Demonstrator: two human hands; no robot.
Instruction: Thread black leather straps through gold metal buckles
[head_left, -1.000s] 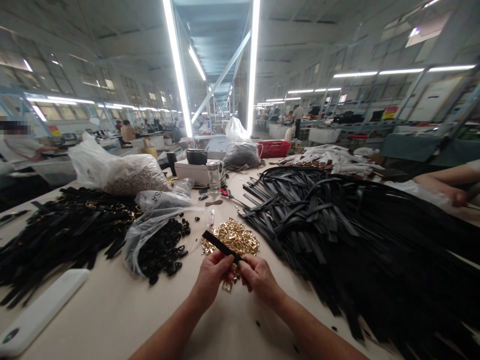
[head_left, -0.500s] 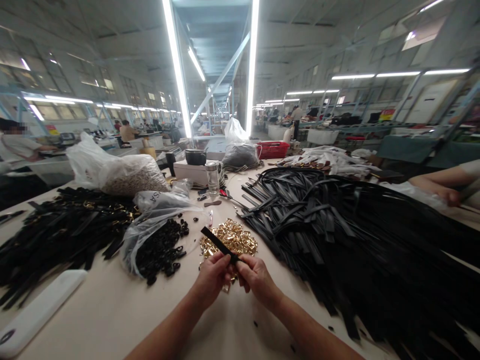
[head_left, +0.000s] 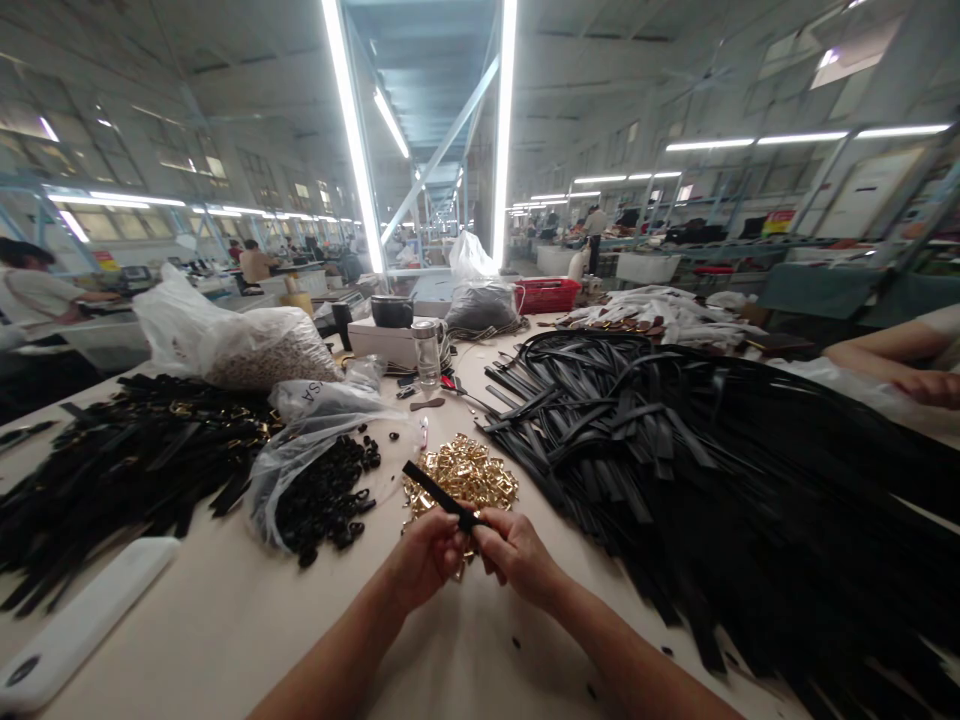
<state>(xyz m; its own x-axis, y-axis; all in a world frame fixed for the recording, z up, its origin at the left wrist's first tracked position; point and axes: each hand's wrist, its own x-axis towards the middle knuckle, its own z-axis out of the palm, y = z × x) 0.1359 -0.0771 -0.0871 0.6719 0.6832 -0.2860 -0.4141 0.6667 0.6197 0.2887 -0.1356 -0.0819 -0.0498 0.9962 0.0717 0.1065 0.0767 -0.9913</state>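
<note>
A short black strap [head_left: 435,489] slants up and to the left from between my two hands. My left hand [head_left: 427,558] pinches it from the left side, and my right hand [head_left: 517,552] grips its lower end, fingertips close to the left ones. Just beyond the hands lies a heap of gold buckles [head_left: 469,470]. Small black loops [head_left: 322,510] spill from a clear plastic bag [head_left: 274,475] to the left. What the fingertips cover at the strap's end is hidden.
Long black straps [head_left: 600,430] pile up on the right; black straps with gold buckles [head_left: 150,440] lie left. A white device [head_left: 82,620] rests front left. Behind stand a glass jar [head_left: 427,355] and red basket [head_left: 547,295]. Another person's arm [head_left: 892,365] is at far right.
My hands stay nearly in place on the strap, its free end slightly lower. The other person's hand at the right has shifted, and the view has moved slightly.
</note>
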